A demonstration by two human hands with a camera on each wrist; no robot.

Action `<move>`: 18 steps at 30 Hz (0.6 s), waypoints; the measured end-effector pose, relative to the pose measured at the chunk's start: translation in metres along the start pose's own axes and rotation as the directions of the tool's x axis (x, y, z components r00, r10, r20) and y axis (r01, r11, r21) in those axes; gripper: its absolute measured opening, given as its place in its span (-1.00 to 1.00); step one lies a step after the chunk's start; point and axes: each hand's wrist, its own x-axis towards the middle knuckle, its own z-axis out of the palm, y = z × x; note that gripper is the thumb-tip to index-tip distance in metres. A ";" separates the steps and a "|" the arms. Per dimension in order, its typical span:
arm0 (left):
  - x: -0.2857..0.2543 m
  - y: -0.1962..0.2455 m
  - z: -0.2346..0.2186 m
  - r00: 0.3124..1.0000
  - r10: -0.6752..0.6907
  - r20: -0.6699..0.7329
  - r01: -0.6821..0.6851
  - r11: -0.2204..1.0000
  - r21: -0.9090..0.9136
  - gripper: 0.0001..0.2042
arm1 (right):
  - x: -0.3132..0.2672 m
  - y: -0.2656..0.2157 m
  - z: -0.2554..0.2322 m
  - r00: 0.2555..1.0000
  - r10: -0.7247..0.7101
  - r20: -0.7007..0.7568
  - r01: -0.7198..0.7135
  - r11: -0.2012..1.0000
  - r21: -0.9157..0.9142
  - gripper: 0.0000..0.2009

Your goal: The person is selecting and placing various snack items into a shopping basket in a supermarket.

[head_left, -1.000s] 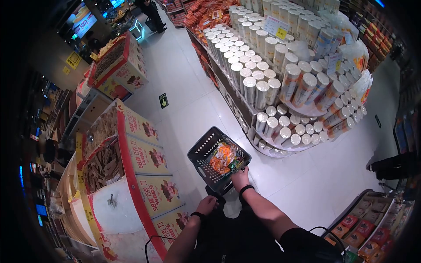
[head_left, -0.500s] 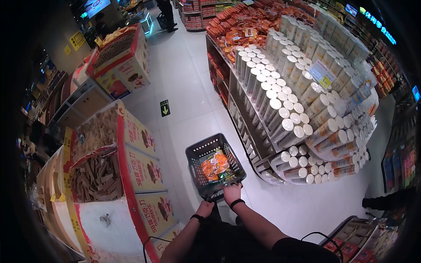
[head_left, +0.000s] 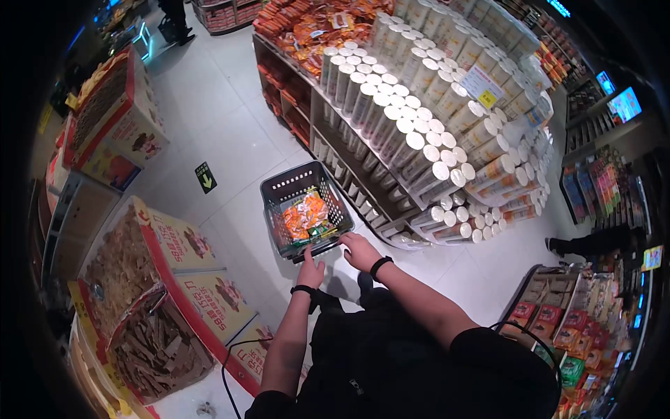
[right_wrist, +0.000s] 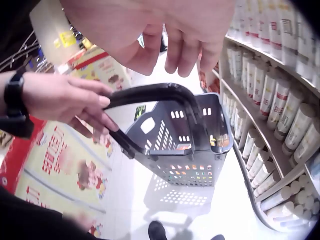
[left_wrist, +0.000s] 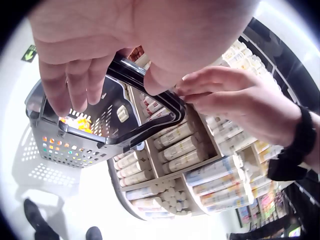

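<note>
One grey plastic shopping basket (head_left: pixel 305 209) hangs above the white floor (head_left: pixel 230 140) in the aisle, just beside the lower front edge of the tiered shelf display (head_left: pixel 363 167); half a second ago it sat nearer the middle of the head view with the red-and-yellow carton bins close on its left, now it rides further up and left and its rim runs close along the shelf edge. One black handle (right_wrist: pixel 150 95) arches over the basket. Left hand (head_left: pixel 311 262): fingers and thumb curled around the handle bar at its near end, gripping it, as the right wrist view shows plainly. Right hand (head_left: pixel 361 251): earlier it lay on the basket's near rim; now it sits off to the right of the rim, fingers (left_wrist: pixel 210 82) stretched out fairly straight, tips at the handle beside the left thumb, holding nothing that can be seen. Two black wristbands, one on each wrist (head_left: pixel 380 265). Inside the basket, a heap of orange snack packets (head_left: pixel 305 215) with something green at the near corner; count not readable. Shelf display carries white-capped cylindrical tubes (head_left: pixel 405 126) in many rows, far too many to count, and one yellow price card (head_left: pixel 481 87) stands among them. Orange packets pile up at the far end of the shelf top (head_left: pixel 307 28). Two carton bins (head_left: pixel 160 279) of brown goods show at lower left, and one green arrow sticker (head_left: pixel 204 177) lies on the floor. The view has swung right since the earlier frame.
</note>
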 end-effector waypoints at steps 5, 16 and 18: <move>0.048 0.030 -0.037 0.995 -0.069 0.072 0.062 0.994 0.091 -0.34 | -0.044 0.035 -0.063 0.886 0.350 -0.303 -0.281 0.927 0.248 -0.72; 0.090 0.018 -0.080 0.978 -0.116 0.171 0.130 0.989 -0.072 -0.23 | -0.067 0.134 -0.206 0.301 0.674 -0.675 -0.306 0.738 0.601 -0.47; 0.080 0.051 -0.091 0.955 -0.226 0.192 0.259 0.952 -0.164 -0.25 | -0.058 0.125 -0.228 0.282 0.637 -0.717 -0.264 0.770 0.580 -0.50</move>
